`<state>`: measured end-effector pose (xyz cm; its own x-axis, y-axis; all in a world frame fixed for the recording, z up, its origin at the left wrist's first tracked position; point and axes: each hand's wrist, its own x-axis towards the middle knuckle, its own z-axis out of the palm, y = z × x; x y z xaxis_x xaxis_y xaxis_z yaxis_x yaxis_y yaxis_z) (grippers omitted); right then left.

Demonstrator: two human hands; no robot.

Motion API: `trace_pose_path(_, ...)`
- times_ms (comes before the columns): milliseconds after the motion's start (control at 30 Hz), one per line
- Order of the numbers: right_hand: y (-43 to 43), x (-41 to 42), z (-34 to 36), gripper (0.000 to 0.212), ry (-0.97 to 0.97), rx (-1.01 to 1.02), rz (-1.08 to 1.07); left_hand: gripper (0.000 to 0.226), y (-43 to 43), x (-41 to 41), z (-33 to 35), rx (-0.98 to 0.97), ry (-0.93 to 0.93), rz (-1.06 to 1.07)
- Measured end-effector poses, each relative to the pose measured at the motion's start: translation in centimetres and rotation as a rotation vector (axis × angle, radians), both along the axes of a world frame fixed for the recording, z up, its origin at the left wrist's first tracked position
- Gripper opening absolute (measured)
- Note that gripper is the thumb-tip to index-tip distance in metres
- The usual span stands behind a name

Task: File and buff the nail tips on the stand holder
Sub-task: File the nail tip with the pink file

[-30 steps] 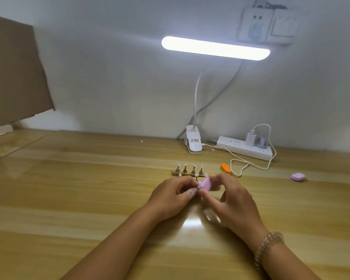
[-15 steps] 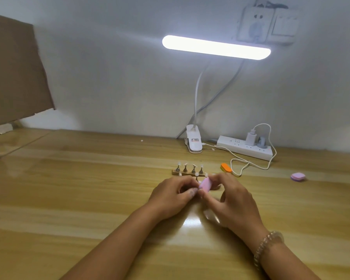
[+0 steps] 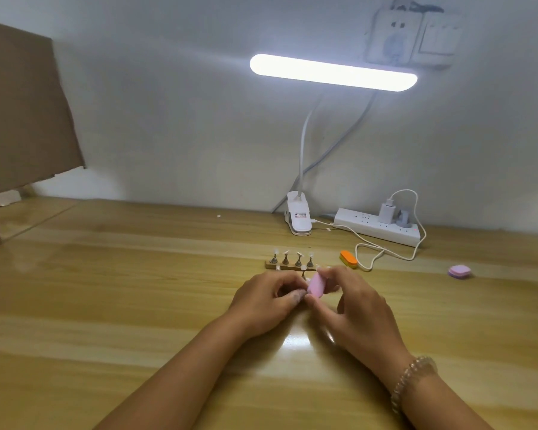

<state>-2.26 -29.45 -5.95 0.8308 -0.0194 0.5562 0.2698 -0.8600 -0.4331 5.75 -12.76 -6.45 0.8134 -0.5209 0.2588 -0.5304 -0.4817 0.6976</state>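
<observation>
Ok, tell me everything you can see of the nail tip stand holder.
The stand holder is a narrow bar, wooden by its look, lying flat on the desk just beyond the left hand and right hand. Four small metallic cone pegs stand upright along it, each topped by a pale nail tip. Its right end is hidden behind the right hand, which holds a pink block.
</observation>
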Motion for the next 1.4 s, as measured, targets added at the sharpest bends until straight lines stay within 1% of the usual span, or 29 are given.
trace_pose_path(100,0.33,-0.26,-0.18,0.029,0.040,-0.128,0.044,0.018,0.06,-0.08,0.05,-0.003,0.002,-0.015)
trace_pose_path(233,0.04,-0.09,0.00,0.027,0.022,-0.010,0.003,0.015,0.05,-0.03,0.02,-0.018,0.012,-0.008)
trace_pose_path(300,0.20,-0.28,-0.10,0.028,0.056,-0.060,0.038,0.014,0.05,-0.07,-0.03,-0.026,0.013,-0.011)
trace_pose_path(367,0.25,-0.28,-0.12,0.028,0.070,-0.039,0.048,0.014,0.00,-0.01,-0.04,-0.047,0.016,-0.001)
trace_pose_path(467,-0.28,0.24,-0.01,0.034,0.017,0.103,-0.074,0.011,-0.15,0.17,-0.11,-0.125,0.041,0.019)
trace_pose_path(500,-0.28,0.19,-0.01,0.037,0.017,0.109,-0.071,0.012,-0.16,0.23,-0.20,-0.158,0.061,0.018)
trace_pose_path(600,0.46,-0.46,-0.13,0.039,0.077,-0.031,0.041,0.019,-0.09,0.11,-0.18,-0.197,0.107,0.006)
trace_pose_path(633,0.52,-0.45,-0.05,0.037,0.085,-0.048,0.033,0.019,-0.09,0.14,-0.18,-0.209,0.116,0.001)
trace_pose_path(733,-0.12,0.10,0.13,0.032,0.037,0.059,-0.069,0.023,-0.07,0.12,0.02,-0.226,0.125,-0.014)
trace_pose_path(867,0.35,-0.32,0.01,0.036,0.051,-0.045,0.012,0.022,0.06,0.06,0.08,-0.225,0.155,-0.010)
trace_pose_path(933,0.20,-0.06,0.20,0.036,0.050,0.026,-0.020,0.020,0.11,0.12,0.02,-0.224,0.159,-0.004)
trace_pose_path(1000,-0.20,0.14,0.22,0.034,0.027,0.068,-0.069,0.012,0.09,0.04,0.07,-0.222,0.151,-0.013)
trace_pose_path(1033,-0.19,0.06,0.19,0.033,0.028,0.040,-0.058,0.005,0.11,-0.06,0.14,-0.230,0.158,-0.018)
trace_pose_path(1100,0.08,-0.17,0.01,0.036,0.046,-0.020,-0.003,0.012,0.13,-0.05,0.22,-0.250,0.180,-0.019)
trace_pose_path(1200,-0.03,0.04,0.18,0.035,0.020,0.048,-0.056,0.005,0.19,0.15,0.20,-0.269,0.184,-0.030)
trace_pose_path(1233,-0.20,0.12,0.21,0.033,0.006,0.060,-0.080,0.009,0.20,0.17,0.19,-0.267,0.179,-0.032)
trace_pose_path(1333,0.06,-0.26,0.05,0.035,0.037,-0.041,-0.020,0.013,0.30,0.21,0.19,-0.266,0.192,-0.040)
trace_pose_path(1400,0.30,-0.32,0.10,0.037,0.055,-0.043,-0.004,0.010,0.35,0.25,0.24,-0.289,0.200,-0.047)
